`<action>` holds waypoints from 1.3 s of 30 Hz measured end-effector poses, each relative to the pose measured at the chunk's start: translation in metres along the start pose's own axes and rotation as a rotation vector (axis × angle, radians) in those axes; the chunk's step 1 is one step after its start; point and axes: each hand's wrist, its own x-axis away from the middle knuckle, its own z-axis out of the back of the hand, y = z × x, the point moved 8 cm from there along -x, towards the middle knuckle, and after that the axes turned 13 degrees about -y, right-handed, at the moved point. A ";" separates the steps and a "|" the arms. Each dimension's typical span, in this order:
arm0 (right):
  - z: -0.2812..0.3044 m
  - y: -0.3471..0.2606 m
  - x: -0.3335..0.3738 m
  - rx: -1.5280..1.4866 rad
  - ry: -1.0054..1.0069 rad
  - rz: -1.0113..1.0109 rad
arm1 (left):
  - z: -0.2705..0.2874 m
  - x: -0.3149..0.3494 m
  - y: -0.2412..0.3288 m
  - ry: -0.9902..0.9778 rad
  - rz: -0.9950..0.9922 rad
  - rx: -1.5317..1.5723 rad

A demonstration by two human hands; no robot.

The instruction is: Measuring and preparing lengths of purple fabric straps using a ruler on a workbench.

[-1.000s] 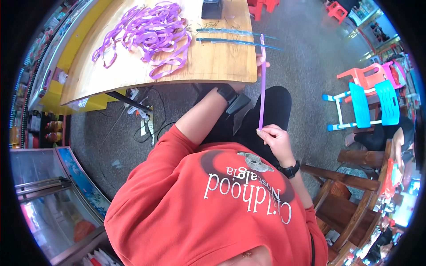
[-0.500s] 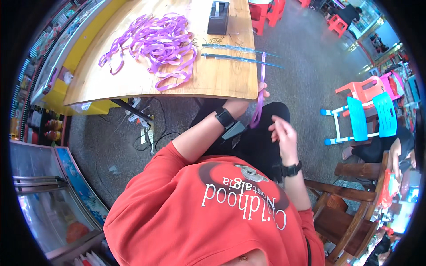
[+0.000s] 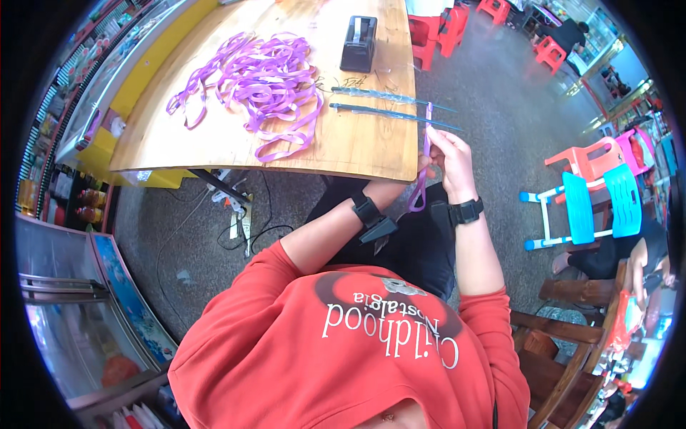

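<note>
A narrow purple ribbon (image 3: 420, 191) hangs in a loop just off the table's right front corner. My left hand (image 3: 387, 190) reaches partly under the table edge. Its fingertips come out past the corner, closed on the ribbon. Above them my right hand (image 3: 455, 159) pinches the upper part of the same ribbon between thumb and fingers. Two thin dark blue rods (image 3: 386, 112), with clear film on them, lie on the table and stick out over its right edge, close to the ribbon's upper end.
On the wooden table (image 3: 236, 154) lies a tangled heap of purple ribbon (image 3: 268, 82). A black tape dispenser (image 3: 359, 44) stands farther back. A blue folding chair (image 3: 579, 207) and red stools (image 3: 550, 53) are on the right. Cables and a power strip (image 3: 239, 222) lie under the table.
My right hand has moved up and toward the table, from beside my knee to the ribbon, and now pinches it. My left hand has stayed near the table corner.
</note>
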 end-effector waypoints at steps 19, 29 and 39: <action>-0.006 -0.006 0.003 0.050 0.066 0.032 | 0.005 0.000 -0.004 -0.011 0.026 -0.145; -0.008 0.006 -0.002 -0.234 0.013 0.000 | 0.007 -0.002 -0.006 -0.053 0.028 -0.181; -0.011 0.008 0.005 -0.178 -0.063 -0.150 | 0.003 -0.006 -0.011 -0.077 -0.070 -0.018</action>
